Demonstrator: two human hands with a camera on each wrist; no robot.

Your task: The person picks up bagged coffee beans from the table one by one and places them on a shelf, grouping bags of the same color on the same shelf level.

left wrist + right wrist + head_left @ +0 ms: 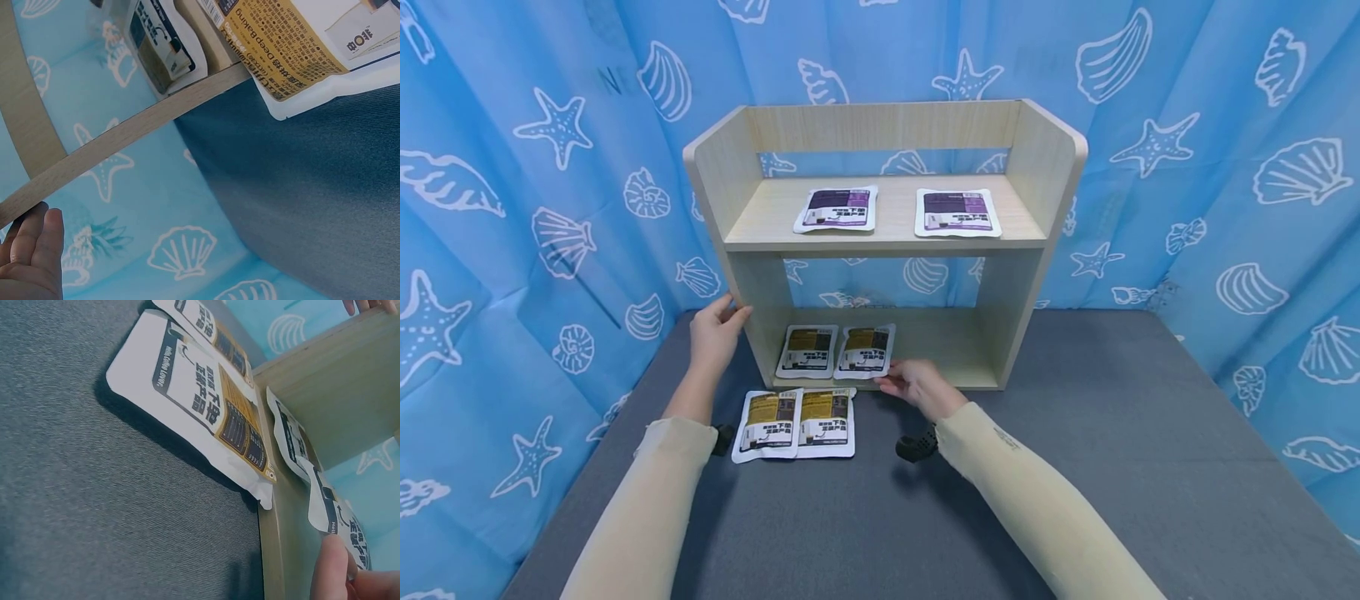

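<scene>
**A:** Where's the right hand (917, 385) just now?

**B:** At the front lip of the wooden shelf unit (887, 242), low down. Its fingertips (331, 562) pinch the near edge of the right yellow pouch (865, 350), which lies flat on the bottom board, just beside the left yellow pouch (807, 351).

**A:** And the left hand (717, 327)?

**B:** Fingers straight and relaxed, resting against the shelf unit's left side panel; it grips nothing.

**A:** How would that pouch handle?

**B:** Light, I'd judge, and soft: a flat sealed sachet with a glossy film skin, so probably a little slippery. The sealed white border looks like the sensible place to take it, stiffer than the middle and free of the contents. From the right wrist view the pinch seems to sit on that border, though the edge is partly cut off there, so I can't be sure.

**A:** Anything else about?

**B:** Two more yellow pouches (795, 423) overlap on the grey table (1075, 467) just before the shelf, and two purple pouches (955, 212) lie apart on the upper board.
</scene>
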